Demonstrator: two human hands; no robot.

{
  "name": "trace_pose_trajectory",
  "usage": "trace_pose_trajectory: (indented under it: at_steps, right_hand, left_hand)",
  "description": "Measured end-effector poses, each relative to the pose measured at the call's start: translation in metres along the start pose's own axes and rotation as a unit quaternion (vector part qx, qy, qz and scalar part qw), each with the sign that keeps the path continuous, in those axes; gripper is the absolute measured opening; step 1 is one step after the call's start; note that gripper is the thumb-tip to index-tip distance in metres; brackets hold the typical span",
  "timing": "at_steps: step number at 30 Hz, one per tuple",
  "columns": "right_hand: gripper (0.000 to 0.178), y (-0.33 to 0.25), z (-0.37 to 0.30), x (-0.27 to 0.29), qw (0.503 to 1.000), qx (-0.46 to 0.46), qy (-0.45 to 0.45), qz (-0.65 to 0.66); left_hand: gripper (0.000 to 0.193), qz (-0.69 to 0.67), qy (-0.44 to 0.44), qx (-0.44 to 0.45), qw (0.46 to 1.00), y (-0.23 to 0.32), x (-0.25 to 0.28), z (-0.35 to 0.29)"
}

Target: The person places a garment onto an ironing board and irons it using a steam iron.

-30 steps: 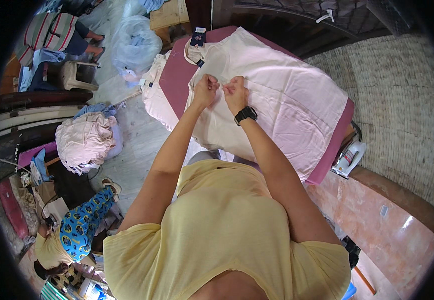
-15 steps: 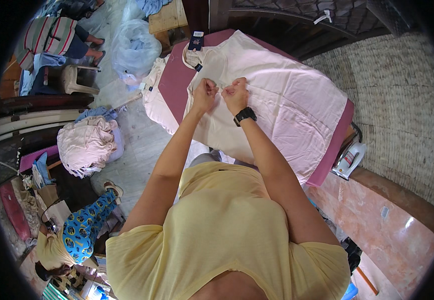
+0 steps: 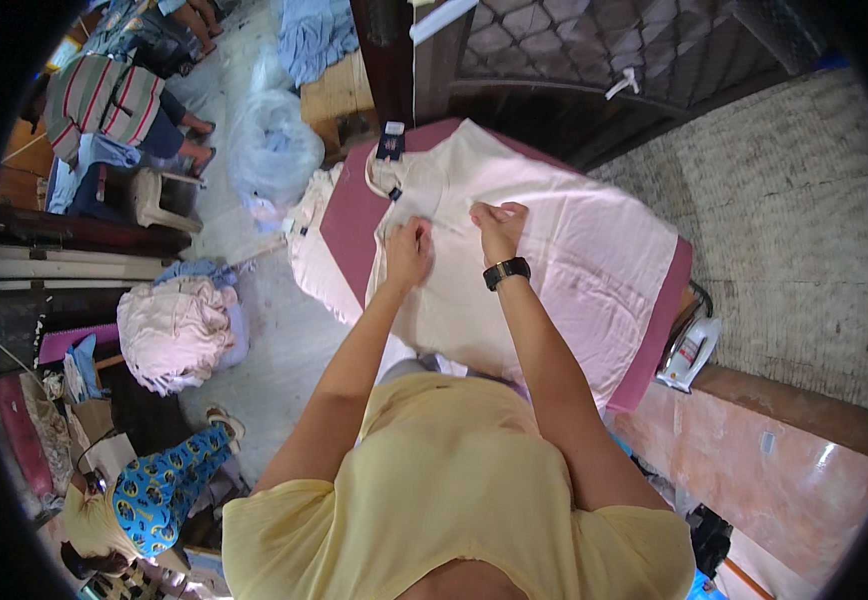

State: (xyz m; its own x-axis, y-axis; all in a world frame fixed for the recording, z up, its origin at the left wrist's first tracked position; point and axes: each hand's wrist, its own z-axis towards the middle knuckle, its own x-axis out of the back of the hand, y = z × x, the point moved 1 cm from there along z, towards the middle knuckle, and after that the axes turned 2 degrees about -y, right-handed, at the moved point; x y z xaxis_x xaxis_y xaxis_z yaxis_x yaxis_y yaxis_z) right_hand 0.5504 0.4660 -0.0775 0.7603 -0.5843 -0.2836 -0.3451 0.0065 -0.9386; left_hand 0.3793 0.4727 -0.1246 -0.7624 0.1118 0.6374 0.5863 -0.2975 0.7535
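A pale pink shirt (image 3: 594,260) lies spread over a maroon padded board (image 3: 349,220), its collar toward the far left. A dark hang tag (image 3: 391,141) sticks out past the collar. My left hand (image 3: 409,252) rests at the shirt's upper front with fingers curled closed; what they pinch, if anything, is hidden. To its right, my right hand (image 3: 501,232), with a black watch (image 3: 507,272) on the wrist, is over the front with thumb and fingertips pressed together. Anything between those fingertips is too small to make out.
An iron (image 3: 692,352) stands at the board's right end, beside a stone-topped ledge. Left on the floor is a heap of pink garments (image 3: 176,330); beyond it lie a clear plastic bag (image 3: 276,160) and a beige stool (image 3: 164,200). Two people are at the left.
My hands have moved apart, the right one shifting rightward away from the left. The whole view has tilted, so the board and shirt appear lower.
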Motion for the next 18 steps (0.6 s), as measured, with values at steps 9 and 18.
trace_pose_trajectory:
  at_steps: [9,18]
  right_hand:
    - [0.046,-0.192,0.06,-0.16,0.94,0.334,0.062,0.014]
    - [0.044,-0.197,0.065,-0.229,0.865,0.471,0.081,-0.154]
  left_hand:
    - [0.032,-0.068,0.064,-0.072,0.993,0.033,0.03,-0.012]
    - [0.025,-0.053,0.094,-0.033,0.994,0.016,0.047,-0.034]
